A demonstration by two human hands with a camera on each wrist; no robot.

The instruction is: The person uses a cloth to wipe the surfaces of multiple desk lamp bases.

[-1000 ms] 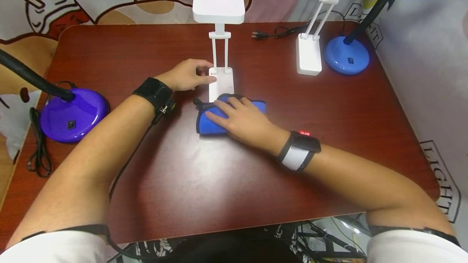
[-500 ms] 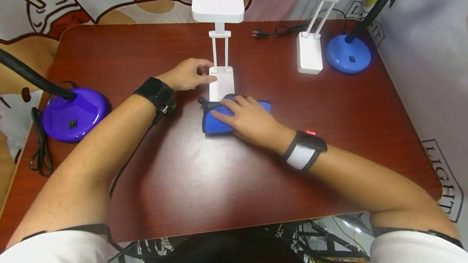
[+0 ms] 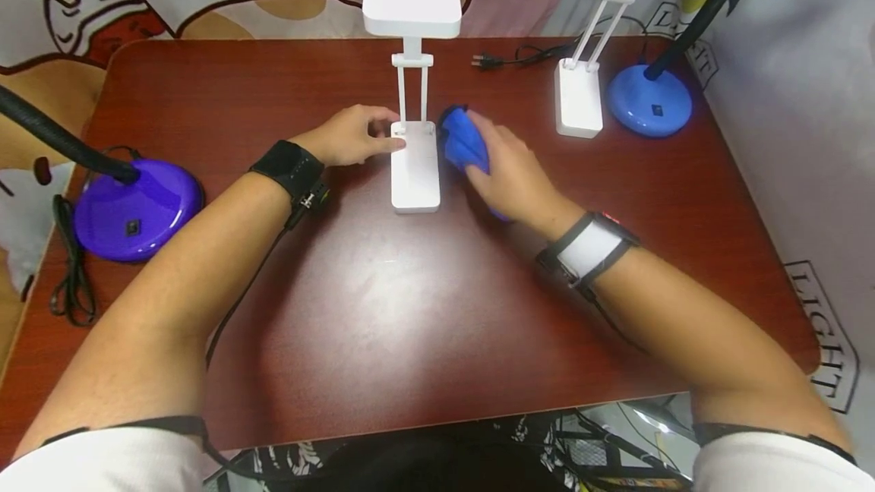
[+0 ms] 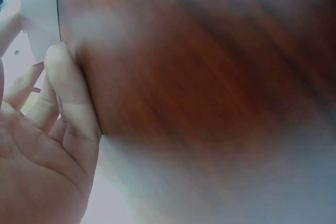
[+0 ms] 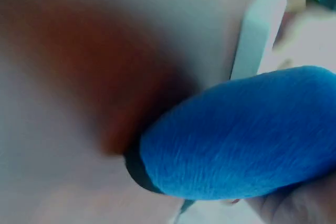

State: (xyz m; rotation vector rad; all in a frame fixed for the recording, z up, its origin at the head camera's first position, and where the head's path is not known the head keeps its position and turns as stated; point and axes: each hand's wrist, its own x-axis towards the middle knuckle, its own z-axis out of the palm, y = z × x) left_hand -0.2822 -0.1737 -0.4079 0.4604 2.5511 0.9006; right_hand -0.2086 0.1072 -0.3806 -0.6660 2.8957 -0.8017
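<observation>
A white desk lamp [image 3: 415,173] stands upright at the middle of the table, its flat head at the top of the head view. My left hand [image 3: 352,135] grips the left side of its base, thumb on the top face and fingers at the rear edge. The left wrist view has that hand [image 4: 47,135] against the white base [image 4: 39,14]. To the right of the base, my right hand [image 3: 513,169] holds a bunched blue cloth [image 3: 463,141] with dark edging. Up close in the right wrist view, the cloth [image 5: 236,135] hides most of the fingers.
Back right stand a second white lamp [image 3: 578,97] and a blue-based lamp [image 3: 649,101], with a black plug [image 3: 487,61] nearby. A purple-based lamp [image 3: 137,211] and its coiled cord [image 3: 74,287] are at the left. A wall borders the reddish-brown table [image 3: 328,370] on the right.
The right hand has taken the cloth from the front of the lamp base round to its right side, farther back, uncovering the front of the base. The left hand has stayed on the base.
</observation>
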